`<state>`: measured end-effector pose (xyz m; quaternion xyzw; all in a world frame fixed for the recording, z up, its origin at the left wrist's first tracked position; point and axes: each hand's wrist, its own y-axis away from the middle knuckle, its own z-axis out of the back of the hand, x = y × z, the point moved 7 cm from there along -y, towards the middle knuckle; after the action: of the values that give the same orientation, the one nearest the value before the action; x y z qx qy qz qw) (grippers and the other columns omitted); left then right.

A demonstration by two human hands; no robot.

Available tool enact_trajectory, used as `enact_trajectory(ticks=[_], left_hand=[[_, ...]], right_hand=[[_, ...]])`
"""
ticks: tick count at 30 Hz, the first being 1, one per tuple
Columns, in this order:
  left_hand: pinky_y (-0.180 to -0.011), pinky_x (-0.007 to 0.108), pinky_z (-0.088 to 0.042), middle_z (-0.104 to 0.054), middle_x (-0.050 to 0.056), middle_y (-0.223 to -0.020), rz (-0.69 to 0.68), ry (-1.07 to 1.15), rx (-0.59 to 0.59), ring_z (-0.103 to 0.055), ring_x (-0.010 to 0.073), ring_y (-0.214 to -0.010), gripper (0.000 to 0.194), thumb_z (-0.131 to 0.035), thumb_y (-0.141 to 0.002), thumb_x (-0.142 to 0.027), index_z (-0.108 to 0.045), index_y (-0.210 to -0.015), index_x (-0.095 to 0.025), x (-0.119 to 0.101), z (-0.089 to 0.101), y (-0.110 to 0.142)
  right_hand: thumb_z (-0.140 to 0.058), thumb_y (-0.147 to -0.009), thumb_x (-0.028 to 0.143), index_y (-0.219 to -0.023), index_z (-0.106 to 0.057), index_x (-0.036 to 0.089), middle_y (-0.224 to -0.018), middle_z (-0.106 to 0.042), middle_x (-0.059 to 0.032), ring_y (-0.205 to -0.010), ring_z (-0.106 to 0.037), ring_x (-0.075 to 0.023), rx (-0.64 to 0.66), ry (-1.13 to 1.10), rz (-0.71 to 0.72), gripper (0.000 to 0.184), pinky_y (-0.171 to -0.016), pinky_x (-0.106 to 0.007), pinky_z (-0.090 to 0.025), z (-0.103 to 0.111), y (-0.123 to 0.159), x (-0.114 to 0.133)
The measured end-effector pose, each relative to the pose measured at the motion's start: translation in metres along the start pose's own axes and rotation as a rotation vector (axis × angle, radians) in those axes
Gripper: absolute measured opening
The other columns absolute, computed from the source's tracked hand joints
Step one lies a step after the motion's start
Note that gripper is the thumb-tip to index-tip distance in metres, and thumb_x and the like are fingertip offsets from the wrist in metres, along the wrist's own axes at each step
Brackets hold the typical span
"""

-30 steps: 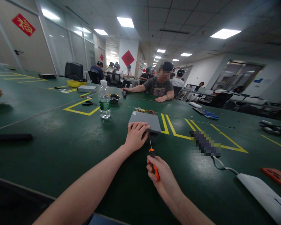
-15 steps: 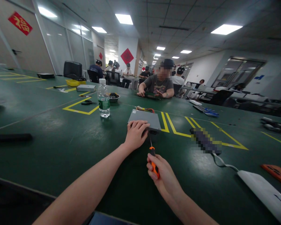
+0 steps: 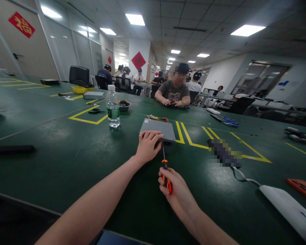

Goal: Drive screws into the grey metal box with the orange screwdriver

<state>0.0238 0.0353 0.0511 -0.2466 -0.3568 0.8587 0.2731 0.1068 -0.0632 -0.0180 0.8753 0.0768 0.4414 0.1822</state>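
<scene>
A grey metal computer power supply lies on the green table, with coloured wires at its far side. My left hand grips its near left part, fingers over the top and thumb at the front edge. Closed around the black and orange handle of a screwdriver is my right hand. The thin shaft points away from me at the front face of the power supply, near my left thumb. Whether the tip sits on a screw I cannot tell.
Left of the power supply stands a water bottle, with a metal bowl behind it. To the right lie a blurred dark object, a white device on a cable and an orange phone. A co-worker sits opposite.
My left hand stays on the power supply. The screwdriver handle in my right hand has turned and shifted slightly. The co-worker's hands have drawn together, leaving the dark object at the left.
</scene>
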Motion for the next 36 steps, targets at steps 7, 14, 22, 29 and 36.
enact_trajectory(ticks=[7, 14, 22, 29, 36], left_hand=[[-0.098, 0.040, -0.025, -0.058, -0.001, -0.119, -0.006, 0.000, 0.003, -0.047, 0.0193, -0.112, 0.024, -0.051, -0.084, -0.022, -0.056, -0.106, -0.027, -0.0007, 0.0005, 0.0001], [-0.098, 0.040, -0.025, -0.059, 0.000, -0.118, -0.005, -0.002, 0.004, -0.047, 0.0198, -0.112, 0.024, -0.051, -0.084, -0.023, -0.056, -0.107, -0.027, -0.0006, -0.0010, 0.0005], [-0.098, 0.040, -0.025, -0.058, 0.000, -0.118, -0.009, -0.013, 0.006, -0.047, 0.0196, -0.111, 0.023, -0.050, -0.084, -0.022, -0.056, -0.106, -0.027, -0.0012, -0.0003, 0.0003], [-0.098, 0.039, -0.025, -0.059, 0.000, -0.118, -0.008, -0.014, 0.003, -0.047, 0.0195, -0.111, 0.023, -0.051, -0.084, -0.022, -0.056, -0.106, -0.027, -0.0012, 0.0005, 0.0002], [-0.098, 0.040, -0.025, -0.058, 0.000, -0.118, -0.004, -0.019, 0.010, -0.046, 0.0197, -0.112, 0.025, -0.050, -0.084, -0.022, -0.056, -0.108, -0.028, -0.0009, 0.0000, 0.0000]], right_hand=[[-0.051, -0.087, 0.023, -0.086, -0.059, 0.011, -0.070, -0.055, -0.0022, -0.054, -0.049, -0.0068, 0.026, -0.013, -0.063, 0.014, -0.041, -0.015, -0.037, -0.0002, -0.0006, -0.0035], [-0.065, -0.075, 0.019, -0.076, -0.056, 0.013, -0.064, -0.052, 0.0012, -0.045, -0.041, -0.0032, 0.015, -0.017, -0.007, 0.011, -0.033, -0.011, -0.024, -0.0008, -0.0007, 0.0025], [-0.058, -0.081, 0.026, -0.086, -0.059, 0.012, -0.069, -0.056, -0.0025, -0.053, -0.049, -0.0070, 0.035, -0.026, -0.064, 0.015, -0.041, -0.014, -0.037, 0.0008, -0.0018, -0.0033], [-0.070, -0.069, 0.018, -0.074, -0.057, 0.013, -0.065, -0.054, 0.0006, -0.049, -0.044, -0.0047, 0.042, -0.016, 0.006, 0.015, -0.036, -0.012, -0.028, -0.0008, 0.0007, 0.0021], [-0.055, -0.084, 0.026, -0.084, -0.060, 0.013, -0.069, -0.056, -0.0023, -0.054, -0.051, -0.0080, 0.018, -0.004, -0.083, 0.014, -0.044, -0.016, -0.040, 0.0006, 0.0030, -0.0027]])
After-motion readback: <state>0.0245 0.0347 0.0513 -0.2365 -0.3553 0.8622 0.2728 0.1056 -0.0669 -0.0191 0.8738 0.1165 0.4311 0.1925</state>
